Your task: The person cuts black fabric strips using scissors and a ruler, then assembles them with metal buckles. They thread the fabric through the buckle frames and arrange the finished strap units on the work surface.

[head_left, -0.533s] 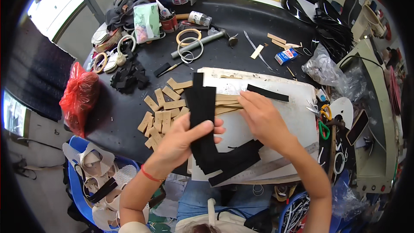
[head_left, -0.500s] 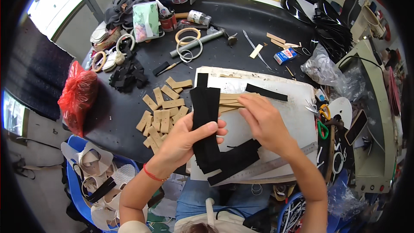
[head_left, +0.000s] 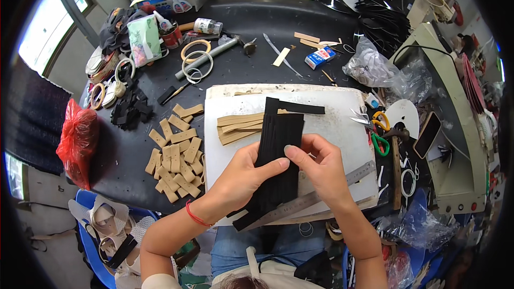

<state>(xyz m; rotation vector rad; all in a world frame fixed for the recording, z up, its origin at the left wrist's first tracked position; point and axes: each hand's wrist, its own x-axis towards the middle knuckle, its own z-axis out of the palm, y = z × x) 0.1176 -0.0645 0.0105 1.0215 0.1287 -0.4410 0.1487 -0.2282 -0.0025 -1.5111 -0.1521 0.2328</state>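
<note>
- I'm watching the left hand (head_left: 243, 174) holding a bundle of black strips (head_left: 281, 134) near the center of the frame, its thumb lying across the front and its other fingers mostly hiding behind.
- The right hand (head_left: 324, 168) is meeting the bundle's right edge, its thumb tip resting on the front and its fingers curling beside it; I'm not managing to tell whether they are pinching the strips.
- The two thumbs are sitting just beside each other, so the hands are working close together over the white board (head_left: 342, 128).
- As far as things stand, I'm judging the strips as being gathered but not quite evened, since one end is standing higher at the top left of the bundle.
- One loose black strip (head_left: 302, 108) is lying behind the bundle's upper right; I'm unable to tell whether it is touching.
- Long tan strips (head_left: 235, 128) are lying uncut left of the bundle, while short tan pieces (head_left: 179, 155) are sitting finished-looking in a loose heap left of center.
- A metal ruler (head_left: 310, 200) is slanting across the board's lower part, and orange-handled scissors (head_left: 381, 121) are resting by its right edge, neither being held.
- Small black scraps (head_left: 131, 108) are piling up farther left, on the dark table (head_left: 120, 155).
</note>
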